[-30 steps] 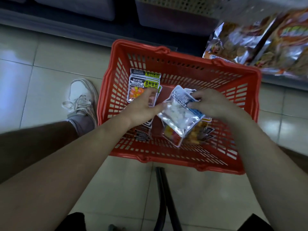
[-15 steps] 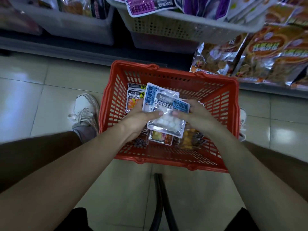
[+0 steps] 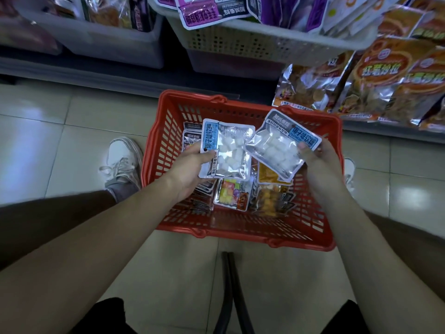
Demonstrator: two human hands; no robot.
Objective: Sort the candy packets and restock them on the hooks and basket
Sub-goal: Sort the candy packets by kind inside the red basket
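Pale tiled shop floor [image 3: 72, 141], red plastic slatted basket [image 3: 163, 150] on it. Left hand [image 3: 190, 167] pinches one clear white-candy packet [image 3: 226, 151], right hand [image 3: 317, 160] probably pinches another [image 3: 277, 145], both just above the basket.

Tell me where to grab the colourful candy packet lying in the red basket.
Pinch the colourful packet by its near edge, coming down from above on your side. It lies flat in the basket; its far end is hidden under the white packet in the left hand, and other packets crowd both its sides.
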